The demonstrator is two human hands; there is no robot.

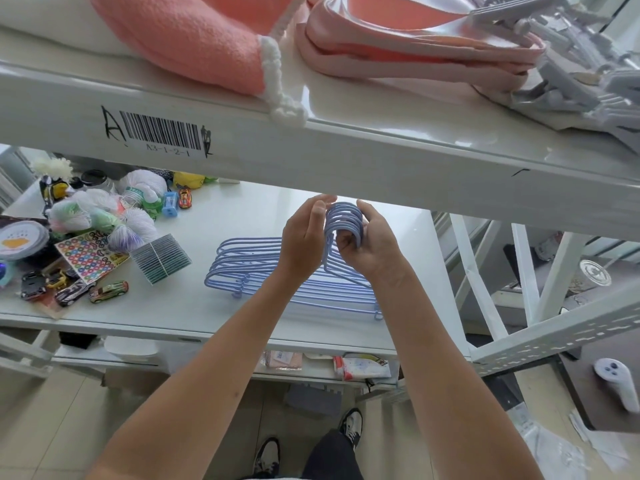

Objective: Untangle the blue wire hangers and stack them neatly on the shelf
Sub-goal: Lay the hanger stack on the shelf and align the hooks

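A bundle of light blue wire hangers (277, 268) lies on the white shelf (214, 306), its triangular bodies fanned out flat towards the left and its hooks gathered upward between both hands. The right hand (367, 242) has its fingers (346, 241) curled round the stacked hooks, grasping them from the right. The left hand (304, 233) stands just beside the hooks on the left, fingers only loosely bent and thumb raised near the hook tops; whether it touches them cannot be told. On the left part of the same shelf sit small toy cars (107, 292), a colourful sticker sheet (88, 259) and a ribbed grey pack (161, 258). A pink knitted cloth (194, 39) rests on the upper shelf (311, 147).
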